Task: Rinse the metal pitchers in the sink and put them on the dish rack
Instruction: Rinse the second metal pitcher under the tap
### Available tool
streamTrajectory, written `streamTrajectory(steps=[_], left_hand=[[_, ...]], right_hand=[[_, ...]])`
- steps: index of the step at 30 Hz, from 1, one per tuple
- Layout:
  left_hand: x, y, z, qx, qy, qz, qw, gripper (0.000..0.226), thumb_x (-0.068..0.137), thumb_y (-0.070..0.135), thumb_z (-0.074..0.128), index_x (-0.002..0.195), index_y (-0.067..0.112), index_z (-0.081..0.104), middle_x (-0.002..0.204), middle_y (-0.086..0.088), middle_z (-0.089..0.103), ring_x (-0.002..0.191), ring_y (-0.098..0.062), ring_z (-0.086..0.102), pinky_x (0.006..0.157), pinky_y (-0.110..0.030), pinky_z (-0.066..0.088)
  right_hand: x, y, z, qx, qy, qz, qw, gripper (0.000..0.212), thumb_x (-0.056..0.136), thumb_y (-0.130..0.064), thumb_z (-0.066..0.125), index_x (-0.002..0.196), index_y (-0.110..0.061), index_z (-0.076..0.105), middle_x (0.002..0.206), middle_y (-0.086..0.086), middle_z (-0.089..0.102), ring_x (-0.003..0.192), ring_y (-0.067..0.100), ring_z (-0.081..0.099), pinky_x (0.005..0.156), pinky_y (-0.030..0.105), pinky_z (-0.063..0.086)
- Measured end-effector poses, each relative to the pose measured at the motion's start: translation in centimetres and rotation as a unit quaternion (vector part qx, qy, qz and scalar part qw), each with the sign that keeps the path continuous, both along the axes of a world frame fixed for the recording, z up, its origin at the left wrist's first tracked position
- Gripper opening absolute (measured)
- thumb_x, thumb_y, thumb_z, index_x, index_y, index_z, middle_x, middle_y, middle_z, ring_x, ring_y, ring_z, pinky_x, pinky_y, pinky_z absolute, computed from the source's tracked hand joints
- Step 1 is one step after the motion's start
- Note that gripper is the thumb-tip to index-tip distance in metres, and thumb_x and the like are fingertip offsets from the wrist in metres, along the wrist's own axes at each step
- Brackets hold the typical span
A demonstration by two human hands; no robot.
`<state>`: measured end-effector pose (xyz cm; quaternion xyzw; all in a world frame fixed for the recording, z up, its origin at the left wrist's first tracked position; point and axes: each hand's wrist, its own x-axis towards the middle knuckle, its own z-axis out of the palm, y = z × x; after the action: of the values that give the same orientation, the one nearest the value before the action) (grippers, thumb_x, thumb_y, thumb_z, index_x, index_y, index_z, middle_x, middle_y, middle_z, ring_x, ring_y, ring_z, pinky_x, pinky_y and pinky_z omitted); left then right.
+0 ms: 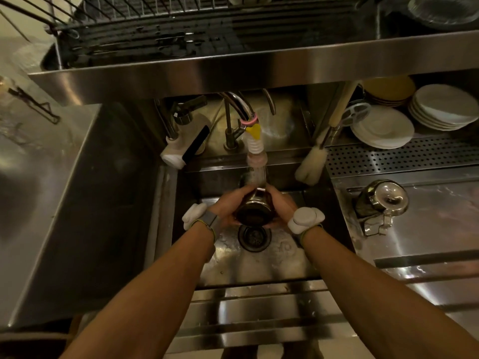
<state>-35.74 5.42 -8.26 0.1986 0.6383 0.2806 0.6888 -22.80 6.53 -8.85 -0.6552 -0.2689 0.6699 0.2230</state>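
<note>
You hold a glossy metal pitcher (255, 207) over a wet, brushed steel sink (259, 265). The second pitcher (381, 200) beside it shines like a mirror. The plates (382, 130) look smooth, glazed ceramic. The dish rack (155, 35) is thin metal wire.
</note>
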Motion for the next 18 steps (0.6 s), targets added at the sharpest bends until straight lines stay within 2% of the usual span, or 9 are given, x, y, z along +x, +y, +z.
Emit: streamTrajectory(steps=[2, 5, 8, 9, 10, 12, 14, 18], left_hand=[[0.2, 0.0, 0.4, 0.027, -0.01, -0.011, 1.0, 0.052, 0.082, 0.036, 0.068, 0.123, 0.005, 0.059, 0.11, -0.018, 0.069, 0.09, -0.028, 0.069, 0.074, -0.034, 0.058], [0.7, 0.3, 1.1, 0.04, 0.005, 0.002, 0.999, 0.049, 0.077, 0.028, 0.075, 0.115, 0.004, 0.056, 0.099, -0.017, 0.068, 0.075, -0.025, 0.07, 0.061, -0.032, 0.058], [1.0, 0.2, 2.0, 0.012, -0.009, -0.009, 1.0, 0.037, 0.076, 0.025, 0.077, 0.103, 0.004, 0.064, 0.08, -0.011, 0.073, 0.058, -0.019, 0.072, 0.049, -0.028, 0.057], [1.2, 0.2, 2.1, 0.016, 0.009, -0.012, 1.0, 0.04, 0.073, 0.027, 0.08, 0.102, 0.003, 0.065, 0.08, -0.01, 0.074, 0.061, -0.018, 0.072, 0.053, -0.028, 0.058], [1.2, 0.3, 1.7, 0.032, 0.047, -0.013, 0.998, 0.051, 0.068, 0.03, 0.083, 0.107, 0.002, 0.064, 0.089, -0.01, 0.074, 0.07, -0.019, 0.072, 0.062, -0.029, 0.059], [1.4, 0.4, 0.8, 0.067, 0.183, -0.021, 0.981, 0.081, 0.058, 0.035, 0.088, 0.121, 0.002, 0.05, 0.112, -0.006, 0.064, 0.097, -0.022, 0.065, 0.081, -0.031, 0.053], [1.8, 0.3, 0.5, 0.066, 0.301, -0.036, 0.951, 0.103, 0.053, 0.041, 0.089, 0.132, 0.004, 0.035, 0.128, -0.01, 0.054, 0.117, -0.028, 0.055, 0.092, -0.035, 0.048], [2.5, -0.4, 0.3, 0.08, 0.33, -0.055, 0.939, 0.12, 0.042, 0.06, 0.085, 0.137, 0.009, 0.032, 0.137, -0.011, 0.049, 0.124, -0.029, 0.05, 0.1, -0.038, 0.046]], right_hand=[[0.1, -0.2, 0.2, -0.014, 0.017, -0.028, 0.999, 0.039, 0.093, -0.049, 0.048, 0.1, -0.012, 0.06, 0.098, 0.012, 0.061, 0.089, 0.027, 0.058, 0.067, 0.037, 0.052], [0.6, -0.3, 0.4, -0.023, 0.064, -0.064, 0.996, 0.037, 0.095, -0.043, 0.047, 0.108, -0.01, 0.058, 0.097, 0.013, 0.059, 0.097, 0.032, 0.056, 0.082, 0.048, 0.051], [1.0, -0.4, -0.3, 0.041, 0.081, -0.035, 0.995, 0.045, 0.098, -0.033, 0.039, 0.128, -0.002, 0.051, 0.12, 0.021, 0.059, 0.102, 0.035, 0.058, 0.089, 0.052, 0.051], [1.0, -0.4, -0.2, 0.057, 0.065, -0.031, 0.996, 0.045, 0.097, -0.032, 0.039, 0.13, -0.003, 0.05, 0.127, 0.022, 0.057, 0.105, 0.036, 0.059, 0.09, 0.052, 0.051], [1.2, -0.4, -0.1, 0.056, 0.056, -0.041, 0.996, 0.044, 0.097, -0.034, 0.041, 0.129, -0.005, 0.052, 0.126, 0.022, 0.058, 0.105, 0.035, 0.06, 0.089, 0.051, 0.052], [1.5, -0.2, -0.2, 0.035, 0.05, -0.067, 0.996, 0.045, 0.097, -0.044, 0.043, 0.118, -0.009, 0.062, 0.111, 0.016, 0.066, 0.099, 0.031, 0.062, 0.08, 0.043, 0.055], [1.9, 0.3, -0.2, 0.043, 0.038, -0.065, 0.996, 0.052, 0.097, -0.052, 0.037, 0.104, -0.011, 0.067, 0.094, 0.011, 0.068, 0.089, 0.027, 0.063, 0.071, 0.035, 0.051], [1.2, 1.1, 0.3, 0.105, -0.012, -0.028, 0.994, 0.042, 0.096, -0.044, 0.047, 0.072, -0.012, 0.058, 0.066, 0.007, 0.057, 0.063, 0.022, 0.055, 0.061, 0.032, 0.044]])
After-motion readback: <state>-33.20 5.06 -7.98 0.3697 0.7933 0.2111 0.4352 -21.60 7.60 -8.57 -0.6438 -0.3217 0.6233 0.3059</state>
